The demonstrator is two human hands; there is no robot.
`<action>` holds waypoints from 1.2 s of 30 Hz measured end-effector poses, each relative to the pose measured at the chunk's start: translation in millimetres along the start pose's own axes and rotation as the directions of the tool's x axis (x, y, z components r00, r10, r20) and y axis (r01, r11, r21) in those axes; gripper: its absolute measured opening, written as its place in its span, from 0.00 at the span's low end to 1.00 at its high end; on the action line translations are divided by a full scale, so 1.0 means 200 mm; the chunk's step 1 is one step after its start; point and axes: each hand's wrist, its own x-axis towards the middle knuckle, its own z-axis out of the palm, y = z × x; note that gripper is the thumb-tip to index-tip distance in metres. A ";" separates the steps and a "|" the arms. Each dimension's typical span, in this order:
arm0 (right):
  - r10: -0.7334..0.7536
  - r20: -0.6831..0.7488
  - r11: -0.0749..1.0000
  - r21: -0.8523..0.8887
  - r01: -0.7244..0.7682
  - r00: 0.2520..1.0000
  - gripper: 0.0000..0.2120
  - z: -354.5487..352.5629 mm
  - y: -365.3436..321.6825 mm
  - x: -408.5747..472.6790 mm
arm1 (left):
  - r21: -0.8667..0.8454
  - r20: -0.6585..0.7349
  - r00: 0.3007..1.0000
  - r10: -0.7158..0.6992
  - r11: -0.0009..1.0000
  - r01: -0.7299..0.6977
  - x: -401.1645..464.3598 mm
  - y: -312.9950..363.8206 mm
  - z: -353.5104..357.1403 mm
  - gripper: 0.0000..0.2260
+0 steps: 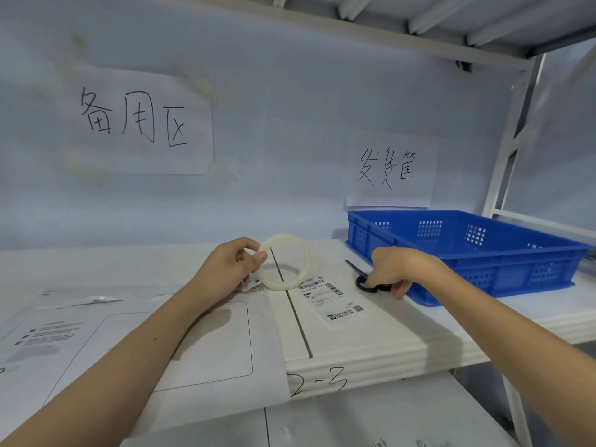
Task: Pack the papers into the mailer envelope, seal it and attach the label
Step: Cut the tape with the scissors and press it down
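Note:
A white mailer envelope (96, 343) lies flat on the left of the white shelf, under my left forearm. My left hand (230, 266) pinches the rim of a clear tape roll (306, 266), holding it upright just above the shelf. A white shipping label (332, 301) with barcodes lies to the right of the roll. My right hand (395, 269) grips the black handles of a pair of scissors (356, 269) resting on the shelf, blades pointing away to the left. The papers are not visible.
A blue plastic crate (516, 253) stands at the right, right behind my right hand. Handwritten paper signs (138, 121) hang on the back wall. A metal rack post (503, 175) rises at the right. The shelf's front edge carries the mark "2-3".

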 end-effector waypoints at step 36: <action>-0.380 0.317 0.490 0.866 -0.102 0.869 0.18 0.20 -0.39 -0.42 | 0.027 -0.040 0.999 0.025 0.999 -0.024 -0.01 0.00 -0.02 0.07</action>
